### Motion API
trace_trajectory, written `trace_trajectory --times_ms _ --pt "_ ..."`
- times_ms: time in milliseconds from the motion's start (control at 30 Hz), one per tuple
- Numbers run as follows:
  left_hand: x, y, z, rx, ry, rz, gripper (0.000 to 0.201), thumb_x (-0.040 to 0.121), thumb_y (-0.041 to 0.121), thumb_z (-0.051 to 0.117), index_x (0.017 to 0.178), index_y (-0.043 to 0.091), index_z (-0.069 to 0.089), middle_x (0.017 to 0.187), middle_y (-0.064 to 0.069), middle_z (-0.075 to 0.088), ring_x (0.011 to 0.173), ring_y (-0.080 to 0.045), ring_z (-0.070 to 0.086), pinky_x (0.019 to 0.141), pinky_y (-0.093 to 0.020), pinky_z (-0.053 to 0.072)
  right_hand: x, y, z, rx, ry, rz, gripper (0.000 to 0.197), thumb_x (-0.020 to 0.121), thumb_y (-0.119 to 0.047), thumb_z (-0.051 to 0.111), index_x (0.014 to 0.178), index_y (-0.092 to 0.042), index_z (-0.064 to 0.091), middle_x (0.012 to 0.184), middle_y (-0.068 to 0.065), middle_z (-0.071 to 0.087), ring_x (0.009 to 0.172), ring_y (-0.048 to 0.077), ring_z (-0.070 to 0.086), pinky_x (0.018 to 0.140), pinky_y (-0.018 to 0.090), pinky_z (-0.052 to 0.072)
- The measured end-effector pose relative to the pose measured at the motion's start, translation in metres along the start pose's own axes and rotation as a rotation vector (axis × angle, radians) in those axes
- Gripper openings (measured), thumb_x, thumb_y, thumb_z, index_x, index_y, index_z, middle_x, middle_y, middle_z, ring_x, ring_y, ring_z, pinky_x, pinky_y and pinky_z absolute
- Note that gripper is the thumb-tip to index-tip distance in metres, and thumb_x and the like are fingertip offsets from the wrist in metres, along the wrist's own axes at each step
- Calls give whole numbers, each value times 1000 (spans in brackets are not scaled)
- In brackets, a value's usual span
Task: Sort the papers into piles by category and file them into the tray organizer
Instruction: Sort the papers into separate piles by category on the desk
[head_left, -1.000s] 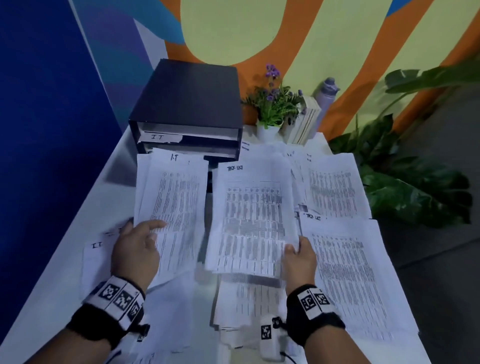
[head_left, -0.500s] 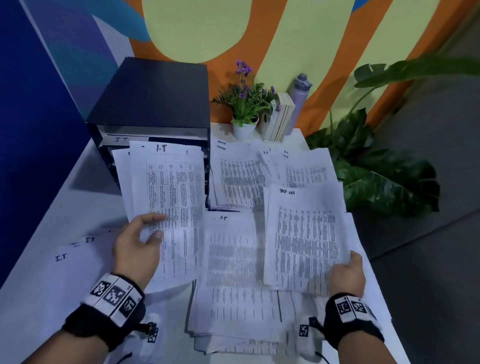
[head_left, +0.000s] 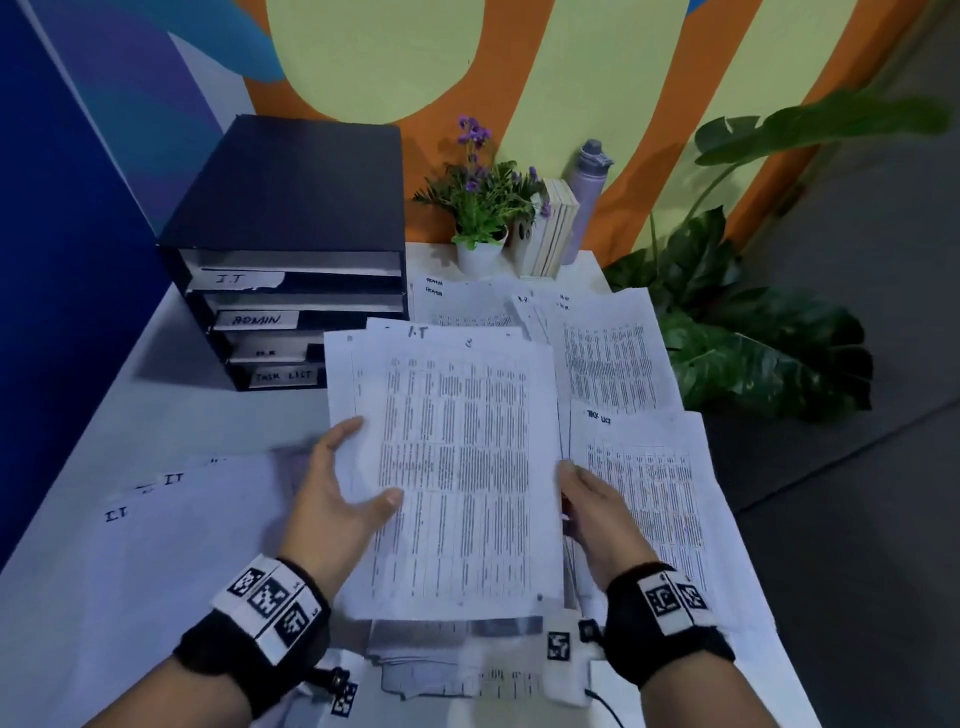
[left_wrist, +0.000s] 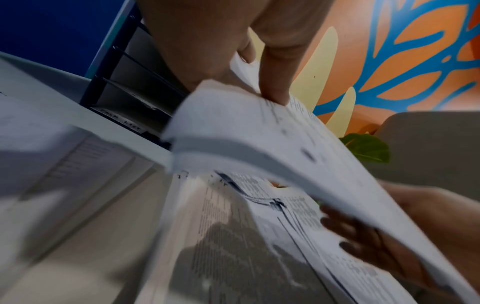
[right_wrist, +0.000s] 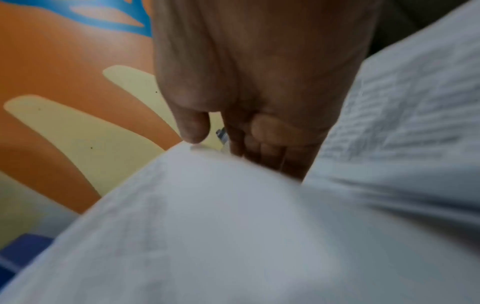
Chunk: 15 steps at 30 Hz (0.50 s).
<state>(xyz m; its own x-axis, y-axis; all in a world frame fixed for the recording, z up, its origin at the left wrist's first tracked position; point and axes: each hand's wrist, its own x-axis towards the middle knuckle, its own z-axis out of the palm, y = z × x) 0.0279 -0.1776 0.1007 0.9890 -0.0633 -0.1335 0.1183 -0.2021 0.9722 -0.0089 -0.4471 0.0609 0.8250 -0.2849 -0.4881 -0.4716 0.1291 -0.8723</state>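
I hold a sheaf of white printed sheets headed "I.T" (head_left: 457, 467) at the centre of the head view, lifted clear of the loose papers spread beneath it. My left hand (head_left: 337, 499) pinches the sheaf's left edge, thumb on the printed face and fingers underneath (the left wrist view confirms the clamp). My right hand (head_left: 597, 509) takes the right edge; its thumb lies on top and its fingers curl below the paper.

To do this step well, I judge that both edges should be squared together before filing, so no sheet slips out, and the sheaf kept flat and level for a slot that looks shallow.

The sheaf's long axis runs from the lower centre of the frame toward the upper centre, its handwritten heading at the far end. It therefore points past the right side of the dark blue four-tier tray organizer (head_left: 296, 197), which stands at the upper left, and would need turning left to enter. The tier labelled "I.T" (head_left: 236, 279) is the topmost. A white sheet headed "TASK LIST" (head_left: 649, 493) lies at the right, just beside the sheaf.
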Motion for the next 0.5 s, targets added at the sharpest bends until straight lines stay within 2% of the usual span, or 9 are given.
trace_trajectory --times_ms 67,133,200,233,300,333,400,467,500 --pt "-2 -4 0 28 6 -17 84 77 6 78 134 50 35 141 23 34 130 -1 30 107 -28 26 0 1 19 8 -14 2 20 96 -35 58 109 -22 65 113 -6 68 104 14 62 94 36 47" --pt "-3 -10 -1 45 13 -30 88 81 6 73 143 46 26 144 24 28 131 1 24 107 -28 22 0 5 28 -51 66 -76 6 95 -19 60 97 -15 64 95 2 69 88 20 62 80 35 50" --pt "-3 -18 -4 0 41 -48 80 91 2 60 145 48 22 153 19 23 136 1 21 112 -30 21 4 12 31 -108 114 -116 5 94 -14 60 91 -14 64 87 10 66 79 21 60 74 36 50" --pt "-2 -22 -6 -33 65 -70 78 94 -1 53 145 49 21 153 15 28 137 -1 27 111 -29 27 6 16 29 -138 128 -117 7 93 -14 61 86 -13 62 84 15 63 75 21 57 72 35 48" --pt "-2 -28 -12 -36 126 -111 80 95 -3 49 146 50 18 136 12 50 118 -3 53 90 -16 44 7 23 23 -183 166 -108 23 91 -14 61 72 -12 48 71 16 45 67 20 43 65 33 38" --pt "-2 -31 -15 -36 145 -129 80 95 -3 50 147 48 17 124 12 56 106 0 58 77 -10 46 9 27 17 -178 191 -96 28 90 -13 61 70 -13 42 70 11 37 67 20 36 65 33 33" --pt "-2 -36 -21 -75 177 -158 75 95 -5 49 147 41 23 124 10 57 105 -2 61 66 -8 45 11 33 6 -158 219 -64 23 90 -11 60 74 -5 45 71 10 43 68 21 41 68 33 36" --pt "-2 -40 -25 -71 170 -153 59 95 -8 46 139 30 38 117 12 62 98 6 63 66 -8 48 6 34 0 -139 214 -28 11 93 -8 58 83 -3 57 75 13 57 71 21 53 72 34 44" --pt "-2 -43 -24 -72 159 -153 49 95 -8 45 131 24 45 109 13 64 95 8 63 70 -10 49 2 33 1 -123 198 -12 13 94 -7 56 82 -4 57 73 14 55 69 21 51 69 34 44"
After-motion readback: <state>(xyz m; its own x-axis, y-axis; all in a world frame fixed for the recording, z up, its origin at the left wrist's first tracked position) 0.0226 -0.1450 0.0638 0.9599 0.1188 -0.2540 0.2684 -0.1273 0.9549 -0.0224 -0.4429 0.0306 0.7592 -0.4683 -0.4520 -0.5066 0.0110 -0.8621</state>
